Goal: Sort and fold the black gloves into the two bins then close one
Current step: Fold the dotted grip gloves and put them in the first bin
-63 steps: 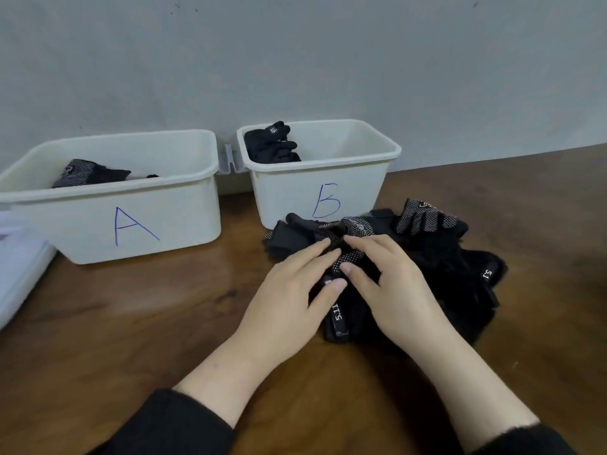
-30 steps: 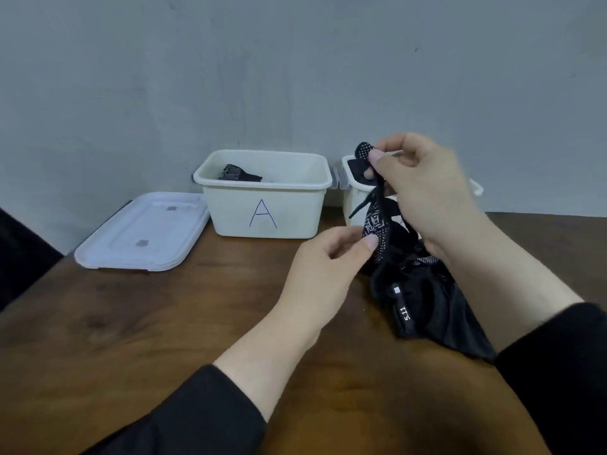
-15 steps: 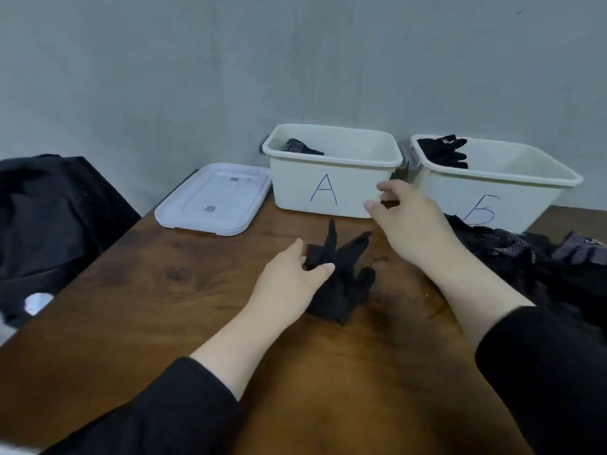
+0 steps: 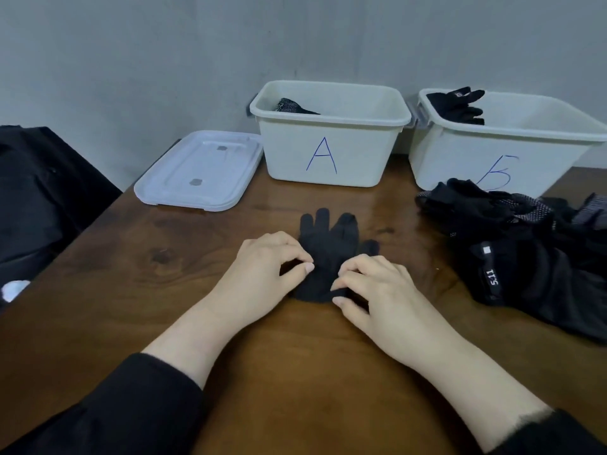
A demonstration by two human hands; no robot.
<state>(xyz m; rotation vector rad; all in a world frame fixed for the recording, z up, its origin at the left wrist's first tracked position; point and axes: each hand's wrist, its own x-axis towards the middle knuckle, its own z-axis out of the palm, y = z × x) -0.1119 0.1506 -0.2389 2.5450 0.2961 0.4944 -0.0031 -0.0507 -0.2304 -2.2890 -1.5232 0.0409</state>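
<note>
A plain black glove (image 4: 328, 244) lies flat on the wooden table, fingers pointing toward the bins. My left hand (image 4: 266, 267) pinches its cuff on the left side, and my right hand (image 4: 377, 290) pinches the cuff on the right. Bin A (image 4: 328, 152) stands behind it with a dotted glove (image 4: 290, 106) inside. Bin B (image 4: 512, 149) at the right holds black gloves (image 4: 460, 105) at its back left corner. A pile of black gloves (image 4: 512, 244) lies in front of bin B.
A white lid (image 4: 200, 170) lies flat to the left of bin A. A black bag (image 4: 36, 192) sits beyond the table's left edge. The grey wall stands right behind the bins.
One glove was lifted from the pile and laid on the table in front of bin A. Both hands have now come down onto its cuff end, and the glove lies spread flat.
</note>
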